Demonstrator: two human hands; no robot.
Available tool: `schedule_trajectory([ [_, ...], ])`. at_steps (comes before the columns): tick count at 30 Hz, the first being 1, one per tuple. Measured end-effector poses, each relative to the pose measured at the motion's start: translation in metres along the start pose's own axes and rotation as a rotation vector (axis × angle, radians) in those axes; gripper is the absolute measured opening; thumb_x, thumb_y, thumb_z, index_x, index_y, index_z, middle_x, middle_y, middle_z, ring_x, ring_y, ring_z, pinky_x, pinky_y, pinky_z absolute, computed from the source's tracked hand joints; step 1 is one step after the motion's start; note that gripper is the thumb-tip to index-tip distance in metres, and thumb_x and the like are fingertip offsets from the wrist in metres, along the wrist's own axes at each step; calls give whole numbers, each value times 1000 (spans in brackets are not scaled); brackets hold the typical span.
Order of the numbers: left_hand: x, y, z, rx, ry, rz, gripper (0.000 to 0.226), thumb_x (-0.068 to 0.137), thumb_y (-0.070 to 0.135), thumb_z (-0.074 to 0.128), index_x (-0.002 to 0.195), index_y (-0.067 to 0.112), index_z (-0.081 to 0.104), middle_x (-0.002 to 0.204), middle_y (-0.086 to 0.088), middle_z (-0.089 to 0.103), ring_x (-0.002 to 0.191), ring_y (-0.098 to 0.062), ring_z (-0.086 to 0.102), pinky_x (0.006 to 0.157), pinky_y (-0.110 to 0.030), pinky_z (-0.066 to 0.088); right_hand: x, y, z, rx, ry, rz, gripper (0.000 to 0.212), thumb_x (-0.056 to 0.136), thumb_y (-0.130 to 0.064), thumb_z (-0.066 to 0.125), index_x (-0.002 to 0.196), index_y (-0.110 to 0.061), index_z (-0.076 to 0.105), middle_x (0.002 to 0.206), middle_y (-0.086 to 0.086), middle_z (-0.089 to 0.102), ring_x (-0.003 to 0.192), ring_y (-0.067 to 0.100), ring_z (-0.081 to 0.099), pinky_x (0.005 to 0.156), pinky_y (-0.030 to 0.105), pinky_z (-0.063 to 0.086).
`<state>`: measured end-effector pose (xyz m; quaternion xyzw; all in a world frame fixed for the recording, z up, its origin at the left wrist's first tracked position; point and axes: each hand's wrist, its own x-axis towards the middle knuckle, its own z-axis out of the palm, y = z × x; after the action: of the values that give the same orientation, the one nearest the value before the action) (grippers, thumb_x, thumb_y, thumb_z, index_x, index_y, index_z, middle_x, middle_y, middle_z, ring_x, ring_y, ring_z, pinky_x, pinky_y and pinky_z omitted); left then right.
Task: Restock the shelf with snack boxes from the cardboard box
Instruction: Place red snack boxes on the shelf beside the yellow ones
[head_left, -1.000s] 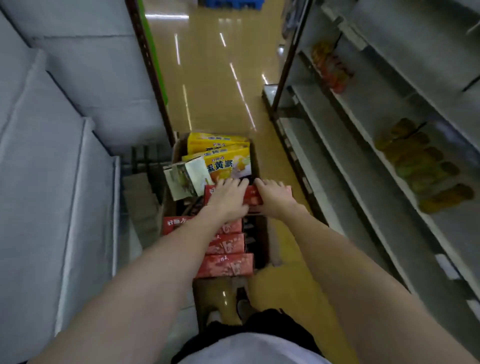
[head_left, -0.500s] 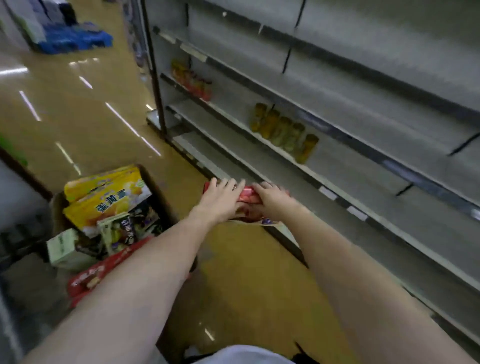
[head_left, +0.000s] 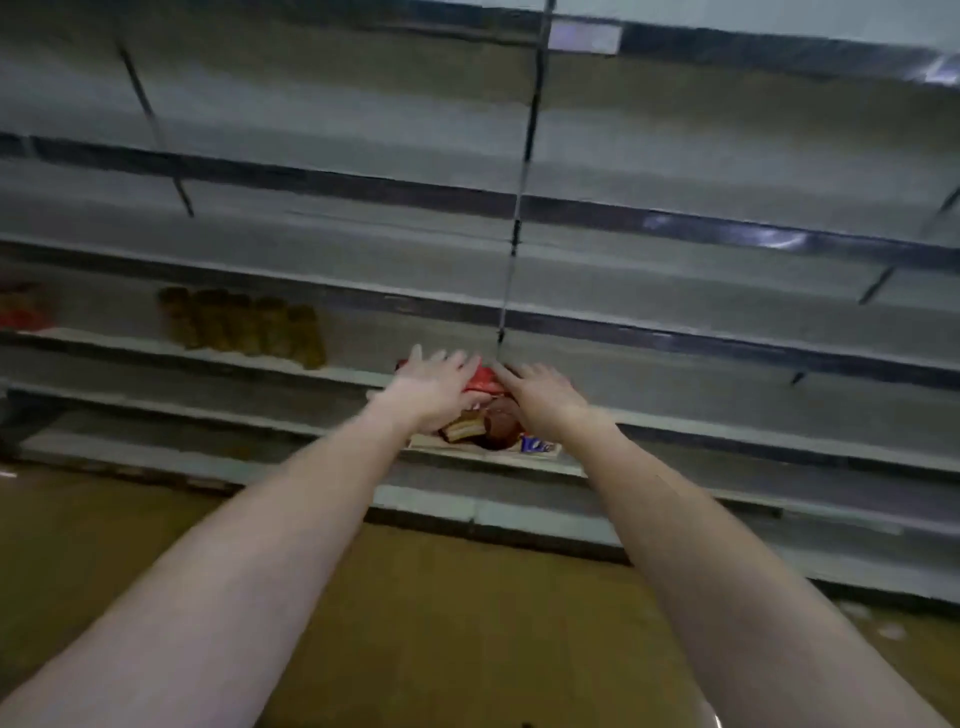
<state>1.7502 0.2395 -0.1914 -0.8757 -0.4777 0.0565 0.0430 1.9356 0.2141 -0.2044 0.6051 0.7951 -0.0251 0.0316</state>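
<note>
A red snack box (head_left: 485, 415), printed with chocolate pies, is held between both my hands out in front of me. My left hand (head_left: 434, 387) grips its left end and my right hand (head_left: 540, 395) its right end. The box hangs in front of the grey shelf (head_left: 727, 421), at the height of a lower board and just under the dark upright post. Its top edge is red; the printed face tilts toward me. The cardboard box is out of view.
Several yellow-brown jars (head_left: 244, 322) stand on the same shelf level to the left, and red packs (head_left: 21, 306) sit at the far left edge. Shelf boards above and to the right hold nothing. Brown shiny floor (head_left: 441, 597) lies below my arms.
I have turned from the cardboard box to face the shelf. Both hands have carried the red snack box up and forward to the lower shelf. The cardboard box has left the view.
</note>
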Motion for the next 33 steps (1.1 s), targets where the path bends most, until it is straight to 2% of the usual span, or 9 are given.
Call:
schedule_trajectory([
  [4, 74, 92, -31, 9, 83, 126, 66, 100, 59, 25, 154, 21, 25, 153, -6, 37, 138, -28, 37, 111, -53, 27, -45, 111, -19, -1, 18, 109, 68, 100, -43, 46, 157, -31, 12, 161, 2, 23, 144, 30, 27, 117, 45, 21],
  [7, 116, 156, -53, 19, 125, 209, 66, 100, 60, 26, 152, 21, 29, 150, -6, 41, 135, -28, 39, 108, -52, 28, -83, 177, -31, -5, 32, 201, 76, 96, -50, 49, 157, -30, 10, 161, 2, 23, 144, 29, 26, 117, 43, 22],
  [12, 170, 250, -90, 14, 190, 344, 61, 97, 64, 29, 145, 27, 39, 144, -3, 49, 131, -26, 46, 106, -48, 33, -144, 268, -38, 13, 104, 336, 71, 97, -51, 46, 157, -31, 13, 157, 4, 31, 140, 30, 33, 113, 42, 29],
  [16, 204, 335, -122, -151, 235, 469, 54, 95, 63, 40, 143, 38, 41, 138, 0, 55, 128, -25, 48, 109, -49, 29, -206, 340, -46, -6, 216, 485, 66, 97, -43, 52, 155, -28, 24, 153, 5, 39, 136, 30, 40, 109, 42, 32],
  [20, 243, 418, -143, -306, 270, 630, 46, 95, 61, 43, 137, 42, 41, 129, 2, 60, 121, -26, 55, 106, -52, 34, -259, 414, -52, -57, 245, 594, 60, 101, -35, 46, 156, -26, 23, 155, 6, 37, 139, 29, 36, 112, 42, 28],
  [25, 295, 525, -176, -246, 279, 750, 46, 97, 61, 41, 136, 39, 49, 125, -2, 63, 118, -26, 57, 105, -50, 33, -320, 504, -55, -104, 223, 719, 58, 102, -37, 41, 156, -27, 22, 150, 8, 41, 134, 31, 41, 110, 43, 35],
  [28, 334, 587, -198, -221, 344, 827, 46, 96, 62, 40, 131, 36, 55, 123, -3, 64, 118, -25, 57, 101, -47, 35, -348, 564, -66, -122, 255, 780, 54, 102, -38, 40, 154, -26, 28, 146, 8, 44, 129, 32, 44, 105, 45, 39],
  [33, 402, 689, -228, -272, 397, 854, 50, 94, 65, 41, 125, 32, 60, 121, -1, 65, 118, -24, 57, 101, -47, 38, -387, 672, -80, -130, 251, 847, 53, 100, -43, 35, 150, -28, 30, 146, 7, 45, 128, 33, 46, 106, 49, 40],
])
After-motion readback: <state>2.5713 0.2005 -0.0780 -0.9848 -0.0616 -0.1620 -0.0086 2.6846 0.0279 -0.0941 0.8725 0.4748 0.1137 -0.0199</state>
